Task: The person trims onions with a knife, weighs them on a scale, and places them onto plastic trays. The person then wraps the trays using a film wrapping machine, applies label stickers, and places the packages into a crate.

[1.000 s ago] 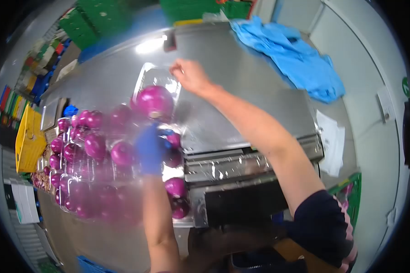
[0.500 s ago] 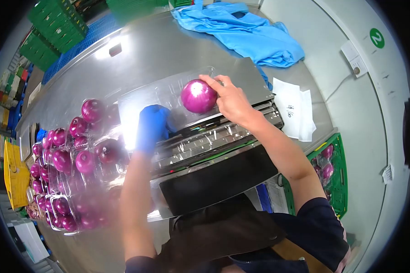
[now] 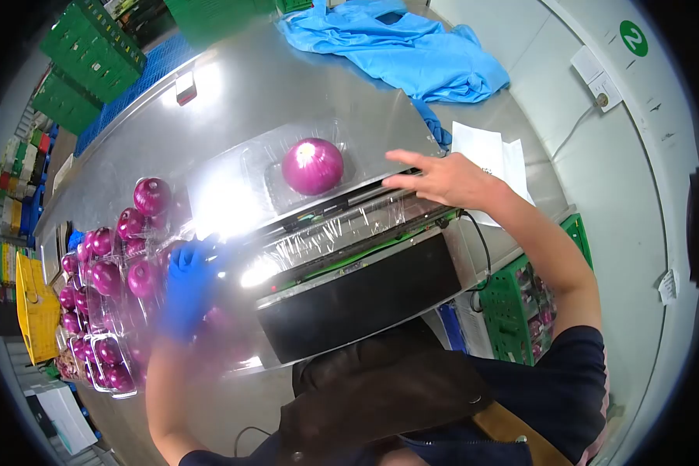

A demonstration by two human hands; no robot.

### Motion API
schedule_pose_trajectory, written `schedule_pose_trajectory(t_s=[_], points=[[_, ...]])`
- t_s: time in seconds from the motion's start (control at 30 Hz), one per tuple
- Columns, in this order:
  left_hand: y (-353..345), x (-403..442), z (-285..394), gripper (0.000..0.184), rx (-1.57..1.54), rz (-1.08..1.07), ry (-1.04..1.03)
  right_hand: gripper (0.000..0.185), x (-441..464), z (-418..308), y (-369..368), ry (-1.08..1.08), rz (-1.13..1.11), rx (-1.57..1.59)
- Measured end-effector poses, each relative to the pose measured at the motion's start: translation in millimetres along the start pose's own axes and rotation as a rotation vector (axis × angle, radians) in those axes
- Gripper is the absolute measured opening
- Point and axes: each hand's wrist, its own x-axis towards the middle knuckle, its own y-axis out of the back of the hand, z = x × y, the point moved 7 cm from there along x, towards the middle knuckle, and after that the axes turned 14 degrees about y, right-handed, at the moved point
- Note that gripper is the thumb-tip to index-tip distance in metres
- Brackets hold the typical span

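One large purple onion (image 3: 312,167) sits in a clear plastic tray (image 3: 260,175) on the steel table, behind the film-wrapping machine (image 3: 361,299). To the right of that onion, my bare right hand (image 3: 439,177) hovers by the machine's right end, fingers spread, holding nothing. My left hand (image 3: 186,276), in a blue glove, is at the machine's left end, beside clear trays of onions (image 3: 141,278). Blur smears its fingers, and whether it holds anything cannot be made out. Plastic film (image 3: 334,241) runs along the machine's rollers.
Blue plastic garments (image 3: 412,54) lie at the back right, with white papers (image 3: 485,155) nearer. A yellow crate (image 3: 37,307) stands far left. Green crates (image 3: 93,54) are stacked behind the table. Another green crate (image 3: 509,311) with onions is at right. A small box (image 3: 185,88) lies on the table.
My right hand has let go of the onion and moved right. My left hand has moved left toward the onion trays. The onion now stands alone in its tray.
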Motion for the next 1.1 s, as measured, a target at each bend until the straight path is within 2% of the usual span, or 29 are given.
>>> schedule_pose_trajectory(t_s=[0.03, 0.1, 0.17, 0.23, 0.27, 0.3, 0.37, 0.4, 0.47, 0.5, 0.53, 0.57, 0.63, 0.67, 0.7, 0.73, 0.77, 0.8, 0.83, 0.87, 0.9, 0.93, 1.0, 1.07, 1.1], points=[[-0.7, 2.3, 8.8, 0.066, 0.017, 0.012, -0.044, 0.056, -2.0, -3.6, -9.3, 0.087, -0.045, -0.052], [-6.6, 13.1, 26.4, 0.062, 0.057, 0.036, -0.131, 0.049, 7.0, -12.4, -27.0, 0.175, 0.002, 0.016], [-25.9, 4.5, 18.0, 0.05, 0.025, -0.07, -0.051, 0.043, 11.5, -15.1, -37.8, 0.217, 0.051, 0.132], [-18.8, -22.7, 14.1, 0.042, -0.069, -0.173, 0.073, 0.02, -16.8, -11.0, -34.9, 0.093, 0.404, 0.521], [-1.4, -39.1, 11.9, 0.035, -0.417, -0.168, 0.202, 0.019, -33.4, -22.1, -19.4, -0.411, 0.177, 0.932], [21.4, -48.3, 13.3, 0.028, -0.767, -0.154, 0.331, 0.02, -40.1, -33.9, -0.6, -0.398, 0.229, 0.91], [47.5, -59.2, -3.5, 0.022, -1.315, -0.175, 0.742, 0.014, -33.9, -34.5, 40.6, -0.254, 0.526, 0.804], [72.2, -45.1, -18.4, 0.024, -0.978, 0.089, 0.621, 0.012, -26.3, -31.7, 66.6, -0.18, 0.673, 0.691], [87.1, 8.7, -36.9, 0.03, -1.167, 0.384, 0.484, 0.01, -7.0, -14.6, 109.8, -0.074, 1.011, 0.282], [94.5, 34.5, -44.9, 0.033, -1.236, 0.521, 0.393, 0.017, 15.4, 2.7, 115.2, -0.115, 1.096, 0.26], [100.6, 63.0, -33.8, 0.038, -1.039, 0.665, 0.358, 0.027, 38.0, 19.7, 120.9, -0.155, 1.181, 0.236], [76.4, 90.5, -35.1, 0.043, -1.041, 0.478, 0.446, 0.037, 64.5, 41.0, 108.1, -0.167, 1.028, 0.086], [-8.3, 126.4, -36.8, 0.059, -1.025, 0.095, 0.608, 0.052, 103.4, 80.1, 31.9, -0.242, 0.689, 0.005], [-55.6, 132.0, -36.0, 0.069, -1.009, -0.097, 0.682, 0.057, 115.0, 94.0, -3.1, -0.303, 0.504, 0.066], [-101.2, 132.6, -38.6, 0.063, -0.766, -0.294, 0.542, 0.05, 114.5, 91.0, -19.4, -0.393, 0.328, 0.214], [-84.4, 119.4, -29.7, 0.064, -0.736, -0.083, 0.503, 0.045, 109.7, 80.3, -36.1, -0.479, 0.148, 0.36], [-82.4, 112.0, -32.5, 0.06, -0.788, -0.116, 0.638, 0.045, 106.2, 70.9, -33.7, -0.493, 0.223, 0.548], [-71.2, 104.9, -22.8, 0.055, -0.888, -0.226, 0.541, 0.047, 100.8, 59.0, -27.1, -0.505, 0.294, 0.739], [-52.2, 87.8, -12.1, 0.051, -1.073, -0.342, 0.597, 0.049, 93.8, 42.1, -20.3, -0.518, 0.36, 0.937], [-32.7, 69.7, -1.1, 0.049, -1.246, -0.451, 0.673, 0.048, 85.0, 23.9, -5.8, -0.569, 0.368, 0.957], [-9.5, 46.5, 16.2, 0.047, -1.493, -0.558, 0.908, 0.047, 75.4, 2.9, 10.9, -0.619, 0.379, 0.98], [27.1, 45.8, 31.8, 0.046, -1.278, -0.535, 0.673, 0.046, 63.7, -20.5, 24.9, -0.653, 0.283, 1.014], [39.8, 15.8, 53.0, 0.046, -1.16, -0.644, 0.552, 0.039, 38.9, -60.4, 24.3, -0.691, 0.171, 1.079], [3.0, -30.8, 62.3, 0.046, -1.2, -0.942, 0.82, 0.033, 15.8, -82.2, -1.0, -0.725, 0.149, 1.113], [-2.8, -43.0, 67.4, 0.042, -1.114, -0.892, 0.964, 0.032, 3.5, -85.2, -29.2, -0.754, 0.144, 1.111]])
